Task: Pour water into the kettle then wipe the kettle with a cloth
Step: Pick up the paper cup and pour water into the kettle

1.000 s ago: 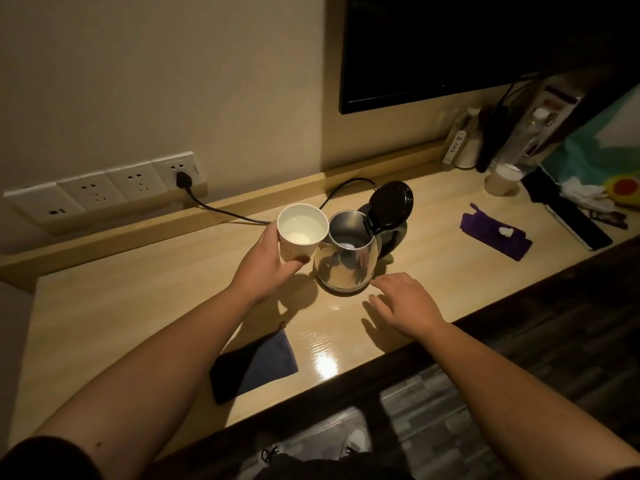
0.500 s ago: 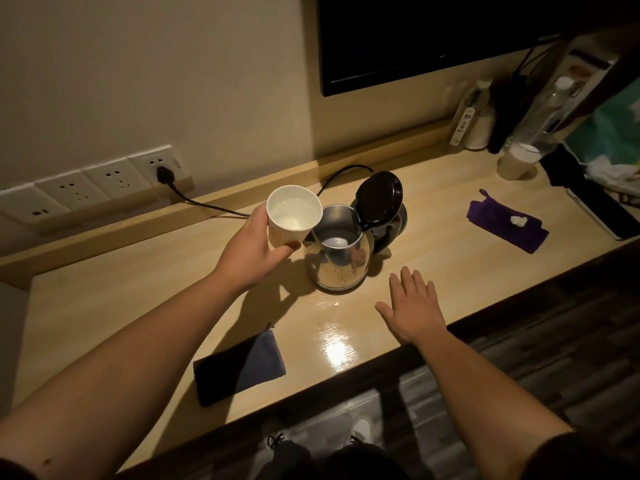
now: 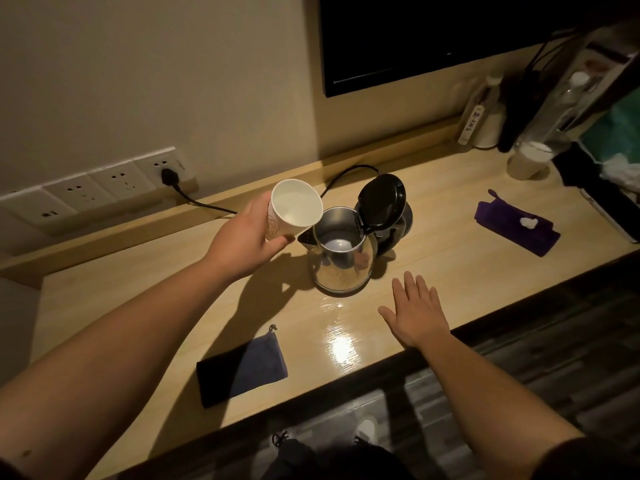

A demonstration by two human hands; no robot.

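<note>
A steel kettle (image 3: 341, 268) stands mid-counter with its black lid (image 3: 382, 202) flipped up. My left hand (image 3: 247, 242) grips a white paper cup (image 3: 292, 211) holding water, tilted toward the kettle's open mouth, its rim right beside the spout. My right hand (image 3: 414, 311) rests flat on the counter, fingers spread, just in front and to the right of the kettle. A dark blue cloth (image 3: 242, 367) lies near the front edge to the left. A purple cloth (image 3: 516, 225) with a small white lump on it lies to the right.
The kettle's black cord (image 3: 197, 202) runs to a wall socket (image 3: 166, 171) at the back left. Bottles (image 3: 479, 112), another cup (image 3: 528, 161) and clutter fill the back right corner. A dark screen (image 3: 415, 39) hangs above. The wooden counter (image 3: 104, 299) ends at a front edge near my body.
My left hand has tipped the cup more steeply toward the kettle mouth. My right hand drew back from the kettle's base and flattened on the counter.
</note>
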